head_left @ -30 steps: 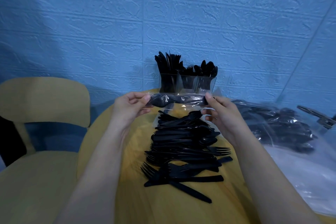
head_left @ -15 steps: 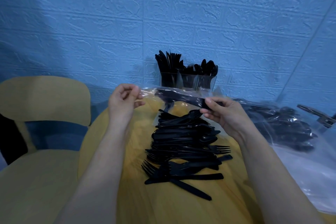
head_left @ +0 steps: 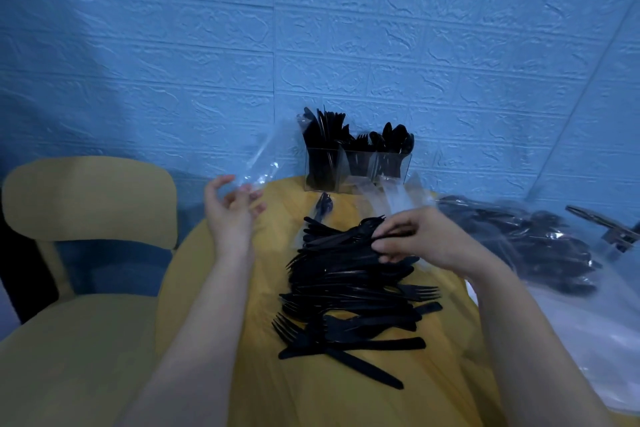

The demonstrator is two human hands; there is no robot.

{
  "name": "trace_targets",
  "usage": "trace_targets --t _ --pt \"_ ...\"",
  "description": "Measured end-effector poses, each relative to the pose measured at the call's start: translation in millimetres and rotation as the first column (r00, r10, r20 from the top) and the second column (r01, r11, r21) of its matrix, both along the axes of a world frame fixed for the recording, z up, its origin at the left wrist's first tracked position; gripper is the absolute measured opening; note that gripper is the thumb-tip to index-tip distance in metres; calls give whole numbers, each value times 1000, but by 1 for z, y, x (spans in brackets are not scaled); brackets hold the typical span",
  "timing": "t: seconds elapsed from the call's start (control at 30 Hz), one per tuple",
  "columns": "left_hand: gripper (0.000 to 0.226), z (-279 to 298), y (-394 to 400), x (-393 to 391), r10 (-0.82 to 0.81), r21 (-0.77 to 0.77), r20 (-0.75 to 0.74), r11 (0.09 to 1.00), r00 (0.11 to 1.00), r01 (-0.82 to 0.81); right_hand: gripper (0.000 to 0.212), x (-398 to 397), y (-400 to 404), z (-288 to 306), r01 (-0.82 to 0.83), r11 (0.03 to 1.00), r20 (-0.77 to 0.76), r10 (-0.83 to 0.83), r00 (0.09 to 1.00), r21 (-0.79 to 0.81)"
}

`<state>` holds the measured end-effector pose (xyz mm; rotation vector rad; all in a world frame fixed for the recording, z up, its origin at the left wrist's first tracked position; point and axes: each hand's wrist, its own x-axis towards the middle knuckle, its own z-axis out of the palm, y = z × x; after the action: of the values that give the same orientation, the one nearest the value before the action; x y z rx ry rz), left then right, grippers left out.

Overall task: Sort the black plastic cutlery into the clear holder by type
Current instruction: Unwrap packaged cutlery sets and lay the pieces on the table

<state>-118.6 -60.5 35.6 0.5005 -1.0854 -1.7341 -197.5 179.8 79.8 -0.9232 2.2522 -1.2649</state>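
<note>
Listing from my remote seat, largest first, all placed against the clear holder (head_left: 356,166).

Blue embossed wall (head_left: 381,28): directly behind the holder; I read no writing there.

Yellow chair (head_left: 86,204): well left of the holder, its seat cut off by the frame edge.

Yellow table (head_left: 242,288): bears the holder at its far edge.

Bagged cutlery (head_left: 540,250): right of the holder, blurred under film; types unclear.

Loose cutlery pile (head_left: 353,288): in front of the holder, long axes mostly left-right, fork tines pointing both ways.

Holder: three compartments, contents upright, heads up; apparently knives left, forks middle, spoons right.

Right hand (head_left: 426,239): on the pile's far end, fingers pinching black pieces; which type, I cannot tell.

Left hand (head_left: 230,211): left of the holder, fingers loosely spread beside a clear wrapper (head_left: 266,159); contact uncertain.

Single piece (head_left: 323,208): just before the holder, type unclear.
</note>
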Motion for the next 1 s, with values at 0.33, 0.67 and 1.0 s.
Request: trace_targets --t 0.33,0.67,1.0 --pt "17 -7 24 -7 -199 -323 468 868 861 376 17 1 -8 -4 206 968 -362 -144 921 140" --pt "34 -7 34 -22 -460 -419 514 601 724 680 30 -22 -71 -4 351 906 -3 -362 932 -235" --pt "29 -30 4 -27 0 -340 861 745 509 574 21 -65 -2 -3 480 854 -299 -414 860 200"
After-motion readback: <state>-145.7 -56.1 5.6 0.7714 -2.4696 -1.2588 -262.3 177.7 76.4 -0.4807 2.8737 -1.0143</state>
